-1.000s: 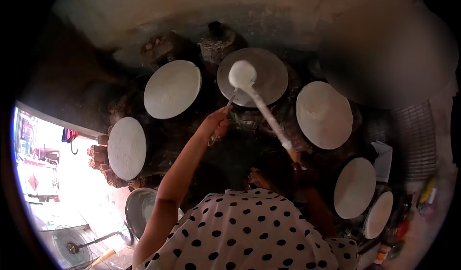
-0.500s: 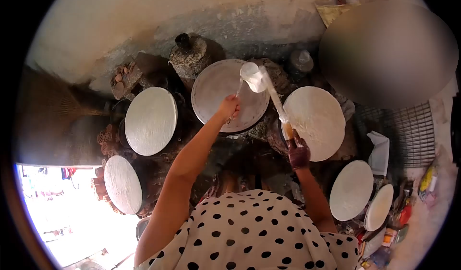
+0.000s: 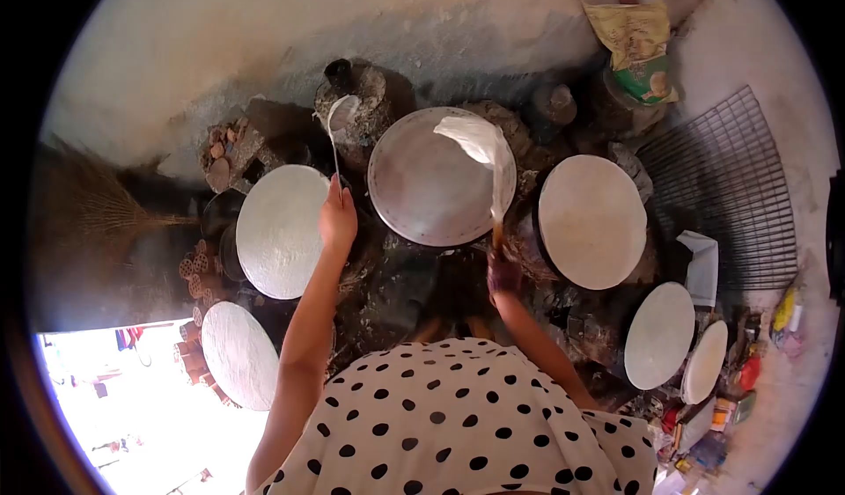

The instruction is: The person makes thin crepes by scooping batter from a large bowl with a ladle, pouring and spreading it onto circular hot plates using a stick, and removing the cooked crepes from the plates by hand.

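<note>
In the head view, you work with both arms stretched forward over an arc of round plates below a stained wall. Your left hand has its fingers closed around the handle of a thin-handled ladle, whose small bowl points up in front of a rough stove with a dark pipe. That hand overlaps the right rim of a white-topped plate; whether it touches the plate cannot be told. Your right hand is wrapped around the wooden end of a long-handled utensil. Its white-coated head is over the upper right of the bare grey griddle at the centre, though contact is unclear, as is the exact shape of the head.

To the right of the griddle is a second white-topped plate, with two smaller pale discs beyond it, near your right side. A further white disc tilts near your left forearm, beside perforated briquettes. A wire rack leans at the right, below a yellow-and-green bag. Your polka-dot top fills the foreground.
</note>
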`<state>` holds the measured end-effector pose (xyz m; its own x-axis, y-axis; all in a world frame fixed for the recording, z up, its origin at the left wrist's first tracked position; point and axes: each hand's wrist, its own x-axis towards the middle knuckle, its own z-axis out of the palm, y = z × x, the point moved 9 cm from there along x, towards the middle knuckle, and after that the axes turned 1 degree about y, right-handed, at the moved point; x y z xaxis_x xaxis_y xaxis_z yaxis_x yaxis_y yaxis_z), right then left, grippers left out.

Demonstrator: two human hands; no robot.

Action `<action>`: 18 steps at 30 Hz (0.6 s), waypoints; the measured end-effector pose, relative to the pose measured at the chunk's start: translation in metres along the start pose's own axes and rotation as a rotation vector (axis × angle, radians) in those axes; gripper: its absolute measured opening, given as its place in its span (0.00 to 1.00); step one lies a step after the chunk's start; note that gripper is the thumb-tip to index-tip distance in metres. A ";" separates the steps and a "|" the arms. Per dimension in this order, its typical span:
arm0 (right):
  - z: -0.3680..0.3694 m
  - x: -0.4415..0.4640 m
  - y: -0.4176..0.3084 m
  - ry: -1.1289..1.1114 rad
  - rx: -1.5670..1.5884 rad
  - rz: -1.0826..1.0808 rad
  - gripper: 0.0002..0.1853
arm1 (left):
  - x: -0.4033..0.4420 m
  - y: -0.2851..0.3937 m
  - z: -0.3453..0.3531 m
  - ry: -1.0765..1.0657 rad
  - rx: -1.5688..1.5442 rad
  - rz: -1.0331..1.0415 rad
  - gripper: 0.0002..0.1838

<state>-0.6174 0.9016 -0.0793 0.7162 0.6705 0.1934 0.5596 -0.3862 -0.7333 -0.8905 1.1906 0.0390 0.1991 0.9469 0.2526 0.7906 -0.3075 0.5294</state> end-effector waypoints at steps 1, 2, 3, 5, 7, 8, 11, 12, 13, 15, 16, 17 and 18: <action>0.014 0.013 -0.015 -0.039 0.030 0.048 0.20 | -0.001 -0.017 0.009 -0.058 -0.035 -0.036 0.23; 0.029 0.027 -0.013 -0.100 0.158 0.196 0.19 | -0.003 -0.030 0.015 -0.117 -0.070 -0.069 0.23; 0.044 0.040 -0.011 -0.144 0.277 0.353 0.19 | -0.007 -0.026 0.003 -0.120 -0.069 -0.066 0.23; 0.051 0.047 0.011 -0.166 0.425 0.406 0.19 | -0.035 -0.015 0.002 -0.433 -0.640 -0.405 0.23; 0.036 0.040 0.028 -0.089 0.521 0.325 0.19 | -0.054 -0.015 -0.012 -0.469 -0.775 -0.395 0.22; 0.034 0.027 0.061 0.007 0.489 0.412 0.18 | -0.066 -0.009 -0.031 -0.486 -0.821 -0.424 0.22; 0.035 0.024 0.064 0.046 0.231 0.493 0.17 | -0.094 -0.025 -0.037 -0.524 -0.931 -0.460 0.21; 0.040 0.043 0.039 0.027 0.210 0.397 0.19 | -0.103 -0.031 -0.032 -0.546 -0.990 -0.472 0.21; 0.045 0.061 0.017 0.007 0.193 0.303 0.21 | -0.110 -0.037 -0.031 -0.538 -0.989 -0.468 0.21; 0.055 0.087 0.007 -0.017 0.149 0.219 0.20 | -0.124 -0.041 -0.027 -0.548 -1.112 -0.555 0.21; 0.064 0.097 0.008 -0.159 0.126 0.199 0.20 | -0.129 -0.040 -0.031 -0.531 -1.124 -0.564 0.20; 0.070 0.101 0.010 -0.301 0.102 0.179 0.20 | -0.134 -0.038 -0.036 -0.523 -1.117 -0.555 0.20; 0.058 0.101 0.018 -0.301 0.115 0.177 0.20 | -0.138 -0.036 -0.043 -0.506 -1.133 -0.560 0.20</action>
<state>-0.5595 0.9992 -0.1108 0.6334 0.7626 -0.1315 0.3751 -0.4512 -0.8098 -0.9710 1.0666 0.0198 0.3941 0.8244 -0.4063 -0.0211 0.4501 0.8927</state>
